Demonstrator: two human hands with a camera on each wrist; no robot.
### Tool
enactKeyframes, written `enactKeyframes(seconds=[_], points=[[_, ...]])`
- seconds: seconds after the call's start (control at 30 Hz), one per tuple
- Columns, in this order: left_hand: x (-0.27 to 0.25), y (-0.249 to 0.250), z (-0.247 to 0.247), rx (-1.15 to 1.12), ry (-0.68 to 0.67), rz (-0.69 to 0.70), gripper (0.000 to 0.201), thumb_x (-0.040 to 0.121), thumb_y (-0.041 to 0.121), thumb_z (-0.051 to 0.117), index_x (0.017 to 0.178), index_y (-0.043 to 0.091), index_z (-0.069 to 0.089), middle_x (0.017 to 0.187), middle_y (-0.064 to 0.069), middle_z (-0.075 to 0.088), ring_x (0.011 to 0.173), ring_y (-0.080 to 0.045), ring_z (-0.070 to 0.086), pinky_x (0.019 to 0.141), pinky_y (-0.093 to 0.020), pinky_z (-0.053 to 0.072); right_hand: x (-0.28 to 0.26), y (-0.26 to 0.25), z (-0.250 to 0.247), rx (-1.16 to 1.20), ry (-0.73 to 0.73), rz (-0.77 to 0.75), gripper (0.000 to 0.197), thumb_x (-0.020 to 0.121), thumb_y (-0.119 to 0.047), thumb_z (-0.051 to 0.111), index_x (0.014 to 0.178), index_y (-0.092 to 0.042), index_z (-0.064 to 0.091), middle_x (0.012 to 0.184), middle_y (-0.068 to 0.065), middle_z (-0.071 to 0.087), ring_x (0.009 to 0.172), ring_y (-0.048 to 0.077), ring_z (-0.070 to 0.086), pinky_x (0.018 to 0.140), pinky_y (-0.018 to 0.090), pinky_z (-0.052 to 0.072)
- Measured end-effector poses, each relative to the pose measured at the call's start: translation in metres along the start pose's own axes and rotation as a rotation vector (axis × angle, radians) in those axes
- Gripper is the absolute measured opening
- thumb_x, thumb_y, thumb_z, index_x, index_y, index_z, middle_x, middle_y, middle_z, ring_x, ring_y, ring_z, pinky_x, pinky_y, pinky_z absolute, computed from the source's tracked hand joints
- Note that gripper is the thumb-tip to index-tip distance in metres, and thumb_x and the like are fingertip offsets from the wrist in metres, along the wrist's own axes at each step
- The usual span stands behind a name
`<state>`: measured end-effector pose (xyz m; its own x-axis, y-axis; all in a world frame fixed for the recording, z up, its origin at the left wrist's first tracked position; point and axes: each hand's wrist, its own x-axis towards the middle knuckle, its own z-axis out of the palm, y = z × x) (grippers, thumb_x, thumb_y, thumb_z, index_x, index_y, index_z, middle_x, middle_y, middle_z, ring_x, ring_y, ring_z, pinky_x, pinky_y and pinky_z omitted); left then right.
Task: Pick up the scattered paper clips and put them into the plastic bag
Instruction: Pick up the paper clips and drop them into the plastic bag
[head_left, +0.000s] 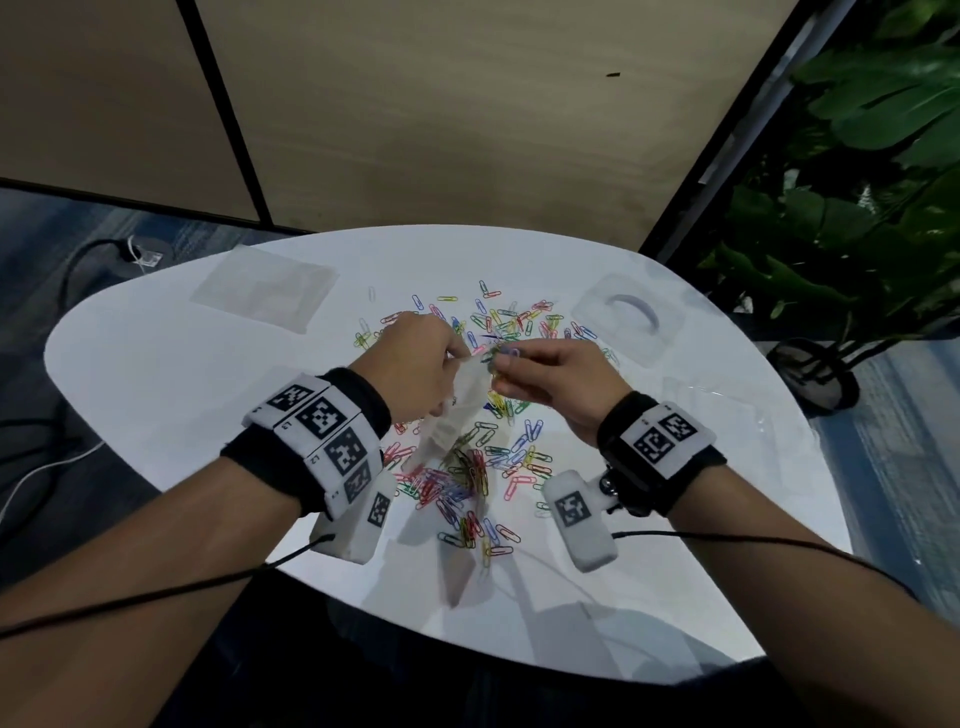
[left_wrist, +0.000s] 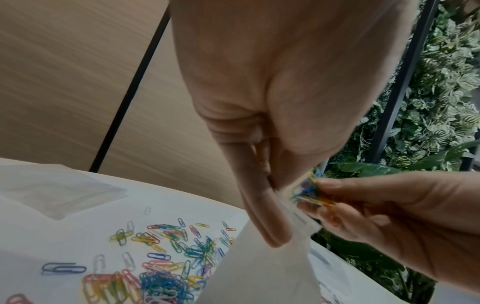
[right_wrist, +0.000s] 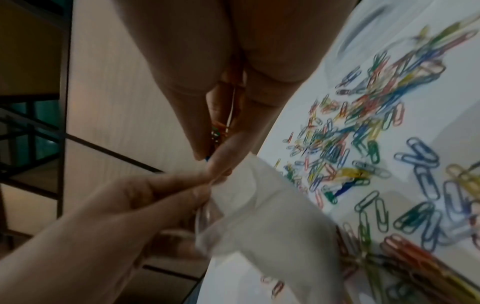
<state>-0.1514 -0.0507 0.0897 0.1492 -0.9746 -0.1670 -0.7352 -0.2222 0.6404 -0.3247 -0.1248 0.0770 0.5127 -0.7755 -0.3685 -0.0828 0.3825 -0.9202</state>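
Above the table (head_left: 156, 374) — left hand (head_left: 421, 369) pinching the plastic bag (head_left: 457, 410), right hand (head_left: 561, 384) gripping paper clips (head_left: 501, 354) at its mouth.

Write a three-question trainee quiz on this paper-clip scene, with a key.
1. True or false: the left hand holds the plastic bag by its top edge.
2. What does the right hand pinch? A) a bunch of paper clips B) a pen C) nothing
3. Fill in: most loose paper clips lie on the white ____.

Key: 1 true; 2 A, the bunch of paper clips at the bag's mouth; 3 table.
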Motion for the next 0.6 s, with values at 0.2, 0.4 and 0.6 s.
enactKeyframes(seconds=[0.2,0.4,0.6], points=[[0.001,0.001,0.009,-0.03,0.019,0.017,0.024,0.099,0.005,0.053,0.107,0.006,0.075,0.078,-0.013,0.077,0.052,-0.012,0.072,0.057,-0.025,0.061,0.006,0.024,0.029,-0.055,0.036,0.121,0.011,0.086,0.01,0.062,0.089,0.003,0.069,0.087,0.019,0.069,0.07,0.022,0.068,0.071,0.025,0.061],[0.0,0.001,0.011,-0.042,-0.009,0.033,0.025,0.1,0.006,0.051,0.114,0.006,0.072,0.08,-0.014,0.076,0.058,-0.019,0.075,0.052,-0.017,0.056,0.009,0.022,0.027,-0.567,0.132,-0.055,0.008,0.083,-0.002,0.072,0.075,-0.005,0.072,0.064,0.011,0.069,0.051,0.019,0.068,0.06,0.032,0.062],[-0.001,-0.001,0.006,-0.027,0.03,0.014,0.023,0.099,0.007,0.054,0.109,0.008,0.075,0.078,-0.013,0.076,0.057,-0.02,0.075,0.062,-0.03,0.062,0.007,0.017,0.025,-0.858,-0.035,-0.191,0.025,0.084,-0.011,0.07,0.108,-0.013,0.073,0.101,0.0,0.075,0.084,0.011,0.071,0.074,0.014,0.053]])
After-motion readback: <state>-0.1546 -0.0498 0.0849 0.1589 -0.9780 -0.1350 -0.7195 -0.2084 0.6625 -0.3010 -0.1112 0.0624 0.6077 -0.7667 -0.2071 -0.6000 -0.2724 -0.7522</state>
